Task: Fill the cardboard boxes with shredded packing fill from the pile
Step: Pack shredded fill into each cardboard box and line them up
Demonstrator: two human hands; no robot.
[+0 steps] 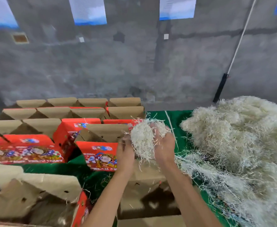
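A clump of pale shredded fill (pixel 142 141) sits raised between both hands, above the green cloth (pixel 180 128) and over the near open boxes. The left hand (pixel 125 153) cups the clump's left side, fingers curled up around it, blurred. The right hand (pixel 164 145) holds the right side, palm turned inward and fingers wrapped into the strands. Loose strands hang from the clump's underside between the wrists.

The pile (pixel 236 141) of the same fill lies to the right on the cloth, close beside the right hand but apart from the clump, with thin strands trailing toward the near edge.

Directly below the forearms stands an open box (pixel 144 194), flaps up, its inside dark. Another open box (pixel 41 199) stands at lower left with a little fill in it. Further left and back, rows of red printed boxes (pixel 56 128) stand with brown flaps raised; whether they hold fill cannot be told.

Behind everything is a grey concrete wall (pixel 118 63), with a white-handled pole (pixel 232 59) leaning against it at right.
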